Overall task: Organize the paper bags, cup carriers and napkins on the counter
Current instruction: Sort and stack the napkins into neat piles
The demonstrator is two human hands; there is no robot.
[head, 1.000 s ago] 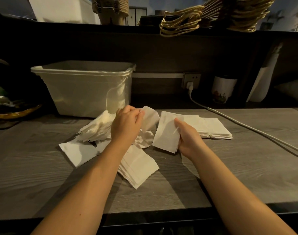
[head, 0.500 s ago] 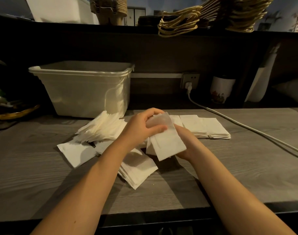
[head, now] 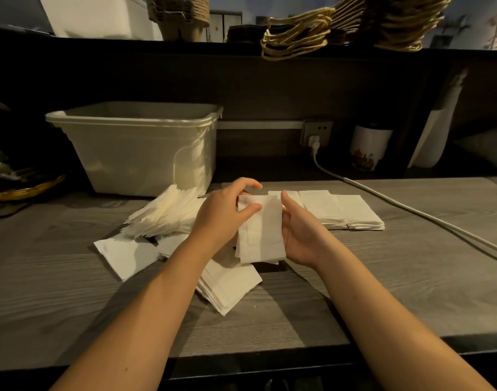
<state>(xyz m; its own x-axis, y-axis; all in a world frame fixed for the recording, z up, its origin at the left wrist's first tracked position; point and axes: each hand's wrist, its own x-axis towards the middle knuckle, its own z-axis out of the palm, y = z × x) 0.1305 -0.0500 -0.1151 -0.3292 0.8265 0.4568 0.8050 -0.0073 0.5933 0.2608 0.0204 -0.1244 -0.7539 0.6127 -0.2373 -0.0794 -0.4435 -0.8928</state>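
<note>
Both hands hold a small stack of white folded napkins (head: 262,232) upright above the grey wooden counter (head: 382,292). My left hand (head: 224,213) pinches its top left corner between thumb and fingers. My right hand (head: 298,235) cups its right edge and back. A fanned heap of napkins (head: 165,213) lies to the left, with loose ones (head: 125,255) and a skewed pile (head: 230,286) under my left forearm. Neat napkin stacks (head: 343,211) lie in a row to the right. Paper bag handles (head: 295,38) and brown cup carriers (head: 179,15) sit on the upper shelf.
A translucent plastic tub (head: 134,145) stands behind the heap. A white cable (head: 411,210) runs from the wall socket (head: 316,132) across the counter's right side. A printed cup (head: 368,148) stands at the back right, and a wicker basket (head: 24,187) at the far left.
My left hand lifted a napkin from the middle and brought it onto the one in my right hand. Both hands now square the napkins together, held more upright.
</note>
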